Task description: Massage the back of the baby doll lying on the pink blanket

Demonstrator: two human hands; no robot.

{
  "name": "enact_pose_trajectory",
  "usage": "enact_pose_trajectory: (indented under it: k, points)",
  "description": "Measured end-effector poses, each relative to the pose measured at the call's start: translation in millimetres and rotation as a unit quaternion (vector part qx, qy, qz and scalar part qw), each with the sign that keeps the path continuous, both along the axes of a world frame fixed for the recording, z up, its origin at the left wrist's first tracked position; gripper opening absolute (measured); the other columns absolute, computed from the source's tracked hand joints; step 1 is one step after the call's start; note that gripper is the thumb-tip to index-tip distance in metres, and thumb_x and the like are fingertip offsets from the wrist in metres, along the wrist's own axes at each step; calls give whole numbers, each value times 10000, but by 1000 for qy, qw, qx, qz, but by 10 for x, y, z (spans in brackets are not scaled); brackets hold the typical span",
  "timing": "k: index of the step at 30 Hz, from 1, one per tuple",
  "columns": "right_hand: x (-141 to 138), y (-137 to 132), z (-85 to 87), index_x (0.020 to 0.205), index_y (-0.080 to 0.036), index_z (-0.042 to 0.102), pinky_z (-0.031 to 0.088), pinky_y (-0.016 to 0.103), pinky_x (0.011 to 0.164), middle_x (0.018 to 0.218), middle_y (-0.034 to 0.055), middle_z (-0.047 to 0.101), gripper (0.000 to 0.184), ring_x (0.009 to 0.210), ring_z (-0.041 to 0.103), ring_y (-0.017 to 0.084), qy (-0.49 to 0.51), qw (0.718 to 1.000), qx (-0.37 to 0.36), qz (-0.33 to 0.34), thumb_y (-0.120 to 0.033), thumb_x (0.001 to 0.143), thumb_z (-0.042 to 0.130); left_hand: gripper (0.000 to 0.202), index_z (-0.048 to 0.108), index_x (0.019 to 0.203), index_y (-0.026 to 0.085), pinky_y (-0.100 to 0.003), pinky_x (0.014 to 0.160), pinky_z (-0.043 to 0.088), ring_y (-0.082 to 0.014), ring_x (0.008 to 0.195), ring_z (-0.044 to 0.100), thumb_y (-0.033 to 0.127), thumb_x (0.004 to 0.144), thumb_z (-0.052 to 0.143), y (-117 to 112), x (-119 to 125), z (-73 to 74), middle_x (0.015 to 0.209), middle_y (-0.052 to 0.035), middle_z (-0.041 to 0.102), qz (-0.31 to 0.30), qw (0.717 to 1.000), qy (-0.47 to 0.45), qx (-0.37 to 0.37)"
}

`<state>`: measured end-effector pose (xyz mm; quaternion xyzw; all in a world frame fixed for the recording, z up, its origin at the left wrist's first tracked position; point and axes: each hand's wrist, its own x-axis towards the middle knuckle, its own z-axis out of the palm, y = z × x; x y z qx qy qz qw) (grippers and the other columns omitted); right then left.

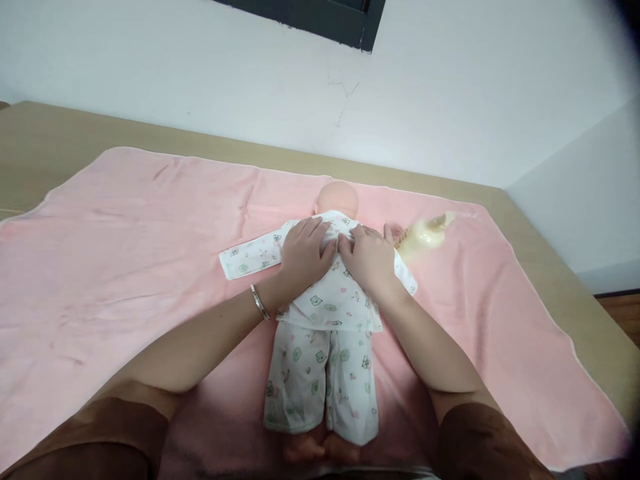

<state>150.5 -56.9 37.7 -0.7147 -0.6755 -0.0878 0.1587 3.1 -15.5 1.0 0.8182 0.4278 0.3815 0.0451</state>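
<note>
A baby doll [338,199] lies stretched out with its bald head away from me; no face shows. It wears a white patterned shirt [330,300] and matching trousers [297,373], with bare feet at the near end. My left hand [306,253] rests on the left side of the shirt's upper part, fingers extended and thumb pointing inward. Mirroring it, my right hand [369,259] lies on the right side with its fingers apart. Between the two thumbs the cloth is wrinkled. Just right of my right hand, a pale yellow baby bottle [425,237] lies on its side.
Under the doll a pink blanket [150,267] covers most of a wooden table [65,133], with some folds in it. Behind the table stands a white wall [200,73] with a dark frame [325,20] on it. Another wall meets the right side.
</note>
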Motion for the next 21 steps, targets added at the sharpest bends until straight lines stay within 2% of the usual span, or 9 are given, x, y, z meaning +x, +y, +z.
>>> enact_pose_trajectory:
  k: [2, 4, 21]
  points:
    - [27, 29, -36, 1090, -135, 677, 218, 564, 1180, 1274, 173, 681, 365, 1250, 587, 315, 19, 1000, 2, 5, -369, 1002, 411, 404, 610, 1270, 127, -479, 1130, 409, -296, 1286, 536, 336, 944, 492, 13, 2, -4, 1353, -141, 622, -5, 1000, -1, -21]
    - [49, 47, -66, 1161, -133, 659, 251, 561, 1166, 1362, 175, 628, 386, 1312, 541, 318, 37, 999, -7, 10, -379, 1001, 408, 431, 587, 1302, 122, -485, 1150, 384, -302, 1313, 515, 345, 946, 488, 25, 5, -9, 1377, -145, 603, -10, 999, 1, -33]
    - [95, 83, -145, 1393, -103, 517, 289, 520, 1138, 1444, 187, 547, 499, 1362, 457, 332, 44, 998, -32, 28, -386, 1022, 340, 476, 537, 1338, 107, -517, 1158, 341, -321, 1347, 470, 359, 947, 434, 110, -6, -52, 1428, -184, 546, -36, 999, 15, -35]
